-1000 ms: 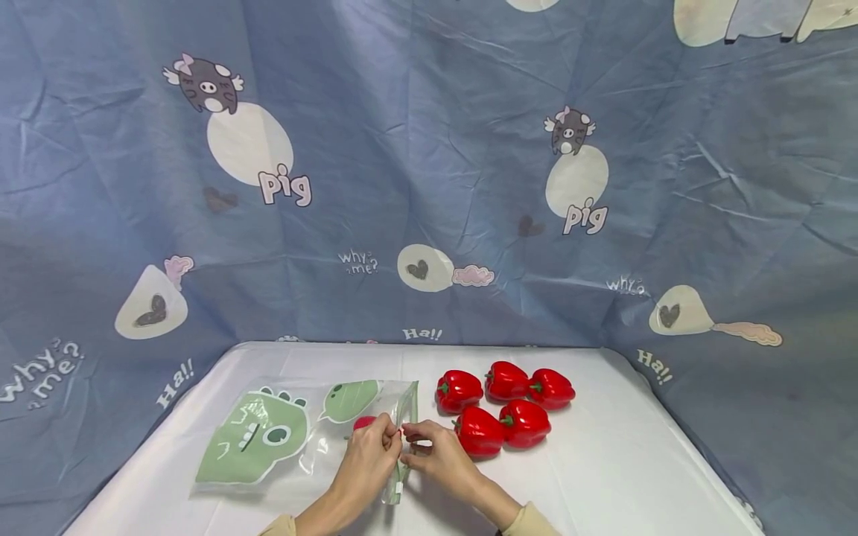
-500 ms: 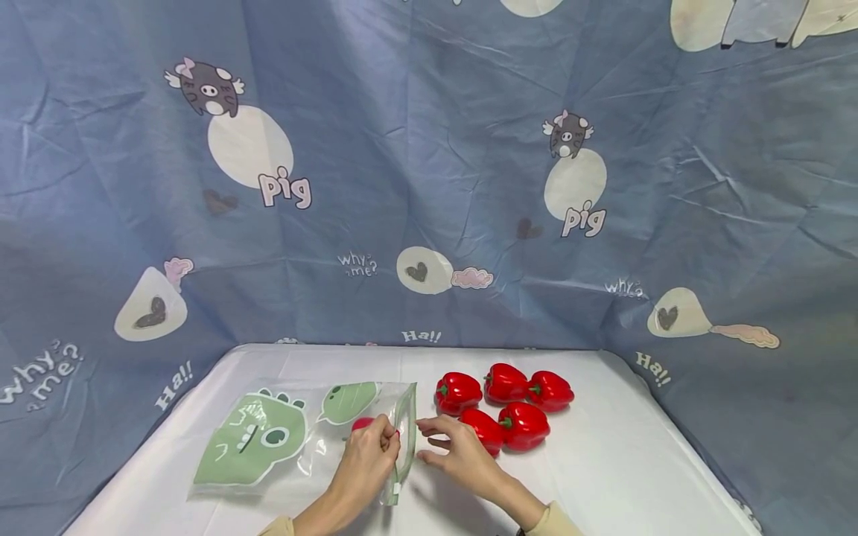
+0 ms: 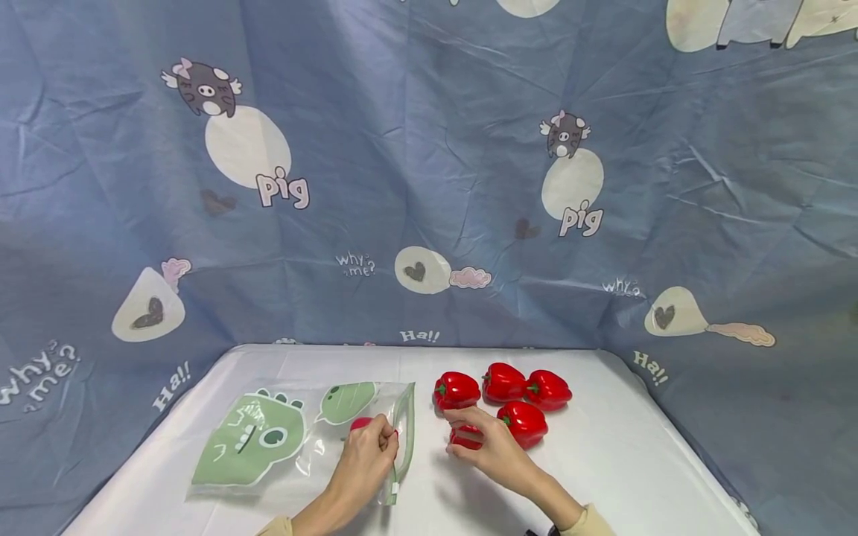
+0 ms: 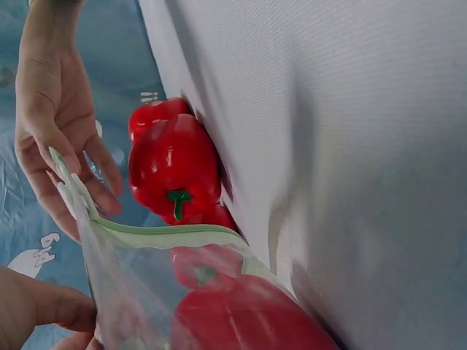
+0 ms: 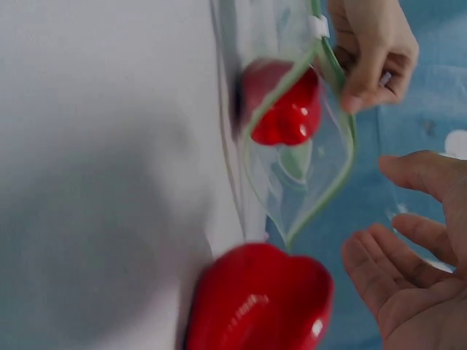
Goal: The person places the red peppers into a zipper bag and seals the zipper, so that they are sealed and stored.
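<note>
My left hand (image 3: 367,454) pinches the rim of a clear zip bag (image 3: 248,439) with a green dinosaur print, lying on the table. Its mouth, edged in green (image 5: 336,182), gapes toward the right. Inside, near the mouth, lies one red bell pepper (image 5: 292,109), partly covered by my left hand in the head view. Over the nearest loose red bell pepper (image 3: 464,439) hovers my right hand (image 3: 496,450), fingers spread and nothing held. In the right wrist view its palm (image 5: 423,292) faces the bag, and a loose pepper (image 5: 259,299) sits below.
Several more red bell peppers (image 3: 504,383) with green stems stand grouped at the right of the bag. A white cloth covers the table (image 3: 623,461). Behind it hangs a blue printed curtain (image 3: 429,186). A white slider (image 5: 319,27) sits on the bag's zip.
My right hand has let go of the bag's mouth and moved right, over the nearest loose bell pepper. The left hand keeps its pinch on the rim.
</note>
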Demonstrator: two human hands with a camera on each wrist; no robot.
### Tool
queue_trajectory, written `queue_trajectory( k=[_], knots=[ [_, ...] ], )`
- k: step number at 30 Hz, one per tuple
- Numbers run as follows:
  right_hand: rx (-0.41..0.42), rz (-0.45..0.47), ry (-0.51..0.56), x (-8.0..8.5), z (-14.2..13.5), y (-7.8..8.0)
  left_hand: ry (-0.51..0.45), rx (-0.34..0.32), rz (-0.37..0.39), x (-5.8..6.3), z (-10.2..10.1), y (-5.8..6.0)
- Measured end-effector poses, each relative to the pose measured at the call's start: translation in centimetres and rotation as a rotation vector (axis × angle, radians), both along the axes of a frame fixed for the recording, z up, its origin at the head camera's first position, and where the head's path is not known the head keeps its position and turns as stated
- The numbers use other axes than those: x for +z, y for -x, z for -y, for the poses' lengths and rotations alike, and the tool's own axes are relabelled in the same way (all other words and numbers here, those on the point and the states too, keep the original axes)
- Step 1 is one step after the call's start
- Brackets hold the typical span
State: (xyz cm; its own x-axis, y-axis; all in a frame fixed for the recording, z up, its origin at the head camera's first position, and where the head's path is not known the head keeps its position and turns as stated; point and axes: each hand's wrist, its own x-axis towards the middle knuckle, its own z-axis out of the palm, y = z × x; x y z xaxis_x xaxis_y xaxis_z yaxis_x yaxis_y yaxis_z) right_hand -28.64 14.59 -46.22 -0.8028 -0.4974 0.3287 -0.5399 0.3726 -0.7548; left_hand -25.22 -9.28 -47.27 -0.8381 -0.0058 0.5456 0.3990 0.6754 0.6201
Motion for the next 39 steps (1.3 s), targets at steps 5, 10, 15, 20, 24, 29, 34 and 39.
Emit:
queue_trajectory(
  k=[5, 10, 15, 20, 24, 29, 34, 39],
  knots=[
    [-0.044, 0.007, -0.005, 0.9, -2.1, 0.4, -0.005, -0.011, -0.012, 0.1, 0.0, 0.0],
    [-0.066, 0.002, 0.033, 1.7, -4.1, 0.8, -0.007, -0.013, 0.021, 0.2, 0.1, 0.0],
    [-0.047, 0.053, 0.086, 2.0, -5.8, 1.1, -0.005, -0.015, 0.054, 0.4, 0.1, 0.0],
    [-0.061, 0.125, 0.118, 2.3, -7.3, 1.2, -0.006, -0.016, 0.054, 0.4, 0.1, 0.0],
    [-0.105, 0.125, 0.115, 2.6, -8.6, 1.3, -0.01, -0.016, 0.067, 0.3, 0.0, 0.0],
    [-0.139, 0.078, 0.103, 2.8, -10.0, 1.8, -0.011, -0.015, 0.079, 0.4, 0.0, 0.0],
    [-0.154, 0.091, 0.116, 2.7, -11.3, 2.3, -0.006, -0.015, 0.063, 0.5, 0.0, -0.1],
    [-0.169, 0.122, 0.117, 2.6, -12.2, 2.6, -0.003, -0.014, 0.054, 0.4, 0.0, -0.1]
  ],
)
